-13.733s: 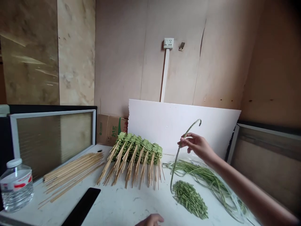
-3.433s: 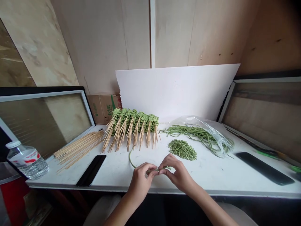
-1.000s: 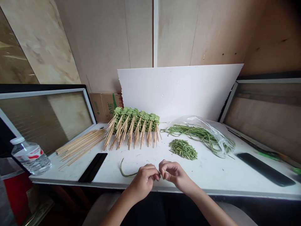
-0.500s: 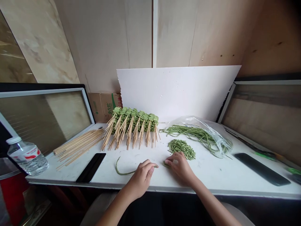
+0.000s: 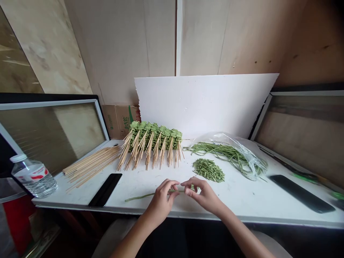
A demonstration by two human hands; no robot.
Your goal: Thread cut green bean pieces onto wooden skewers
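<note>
A long green bean runs from the white tabletop up into my left hand, whose thumb and fingers are closed round it near its right end. That end reaches my right hand, where the curled thumb and fingers close about it. A bit of green shows between the right fingers; whether it is a separate cut piece I cannot tell. Just beyond the right hand lies a heap of short bean pieces. Farther back, bean pieces on skewers are stacked in rows, the bare stick ends pointing toward me.
Loose bamboo skewers lie at the left, beside a black phone and a water bottle. Whole long beans spill from a clear plastic bag at the back right. A dark flat object rests near the right edge.
My right hand has lifted and shifted left, closer to my left hand. The bean's curved tail has straightened and slid left and nearer the table's front edge.
</note>
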